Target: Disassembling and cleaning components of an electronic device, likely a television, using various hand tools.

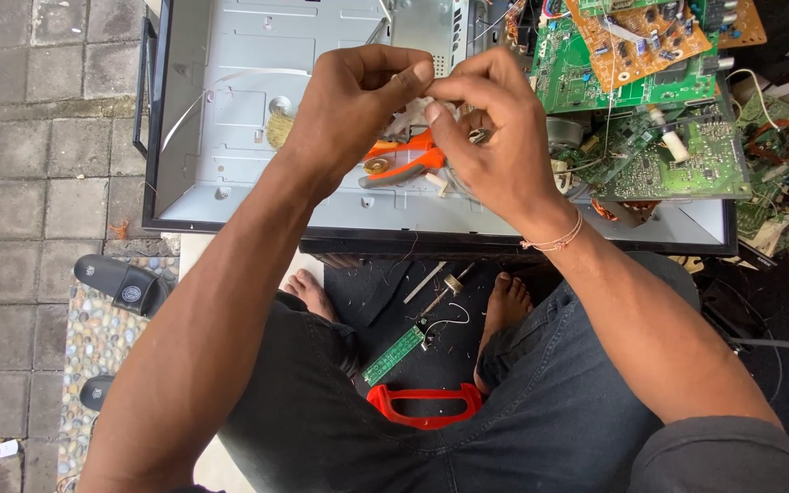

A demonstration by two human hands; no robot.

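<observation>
My left hand and my right hand meet above an opened grey metal chassis. Both pinch a small pale part between thumb and fingers; most of it is hidden by the fingertips. Just under the hands lie orange-handled cutters on the chassis floor. A thin cord bracelet circles my right wrist.
A heap of green and orange circuit boards fills the chassis's right side. A small brush lies left of my hands. On the dark mat by my feet are a narrow green board and a red handle. Black sandals sit on the paving at left.
</observation>
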